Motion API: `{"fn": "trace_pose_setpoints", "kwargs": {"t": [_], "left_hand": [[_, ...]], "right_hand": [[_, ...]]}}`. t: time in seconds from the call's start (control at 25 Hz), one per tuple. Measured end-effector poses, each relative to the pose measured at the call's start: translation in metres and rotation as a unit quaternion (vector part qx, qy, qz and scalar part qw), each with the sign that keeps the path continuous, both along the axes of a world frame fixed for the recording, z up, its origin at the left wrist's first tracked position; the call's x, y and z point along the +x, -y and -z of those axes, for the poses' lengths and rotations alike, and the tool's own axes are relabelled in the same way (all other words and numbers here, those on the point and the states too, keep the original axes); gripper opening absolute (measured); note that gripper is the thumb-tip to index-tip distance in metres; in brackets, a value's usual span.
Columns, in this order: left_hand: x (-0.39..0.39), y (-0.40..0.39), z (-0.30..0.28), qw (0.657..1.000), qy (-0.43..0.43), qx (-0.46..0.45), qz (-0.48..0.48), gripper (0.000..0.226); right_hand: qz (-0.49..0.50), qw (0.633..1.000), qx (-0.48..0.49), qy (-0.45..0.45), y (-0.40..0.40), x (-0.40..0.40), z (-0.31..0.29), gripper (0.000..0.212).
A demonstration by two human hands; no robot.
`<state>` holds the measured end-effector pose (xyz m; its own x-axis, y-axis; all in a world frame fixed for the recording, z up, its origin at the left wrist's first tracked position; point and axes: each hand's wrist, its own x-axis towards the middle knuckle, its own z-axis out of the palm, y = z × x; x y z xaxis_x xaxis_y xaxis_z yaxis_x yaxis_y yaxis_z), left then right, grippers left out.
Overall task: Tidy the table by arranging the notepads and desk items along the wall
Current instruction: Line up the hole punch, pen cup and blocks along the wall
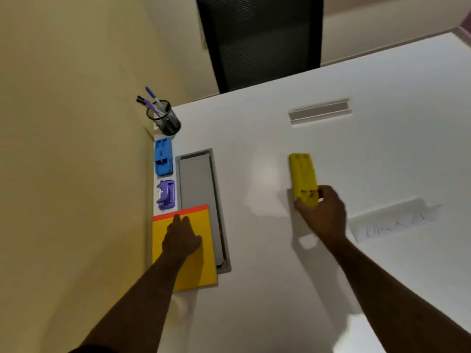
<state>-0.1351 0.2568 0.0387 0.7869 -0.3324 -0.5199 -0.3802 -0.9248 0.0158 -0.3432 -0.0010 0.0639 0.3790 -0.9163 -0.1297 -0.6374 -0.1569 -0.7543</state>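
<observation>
White table (331, 250) ran along the yellow wall (63, 149), where a row was lined up: yellow notepad (196, 271), blue stapler (163, 156), purple punch (167, 194), pen cup (165, 119). Left hand (181, 240) lay flat and open on the notepad. Right hand (323, 212) had closed around the near end of the yellow case (303, 177), well out from the wall, its long axis parallel to that row. I judged it needed carrying leftward.

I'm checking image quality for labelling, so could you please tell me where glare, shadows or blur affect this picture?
Head view: a soft glare patch on the white table left of the yellow item; the right hand and forearm cast grey shadows leftwards; writing on the paper sheet is too blurred to read; the wide lens bends the edges.
</observation>
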Motion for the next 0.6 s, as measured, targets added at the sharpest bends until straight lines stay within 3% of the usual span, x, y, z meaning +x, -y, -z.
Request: {"fn": "trace_pose_setpoints", "kwargs": {"t": [0.24,0.6], "left_hand": [[0.046,-0.047,0.004,0.996,-0.079,0.035,-0.027,0.115],[0.049,-0.047,0.014,0.998,-0.050,0.036,-0.004,0.115]], "right_hand": [[-0.195,0.979,0.045,-0.047,-0.060,0.087,0.014,0.041],[-0.238,0.968,0.074,-0.038,-0.085,0.233,0.025,0.043]]}}
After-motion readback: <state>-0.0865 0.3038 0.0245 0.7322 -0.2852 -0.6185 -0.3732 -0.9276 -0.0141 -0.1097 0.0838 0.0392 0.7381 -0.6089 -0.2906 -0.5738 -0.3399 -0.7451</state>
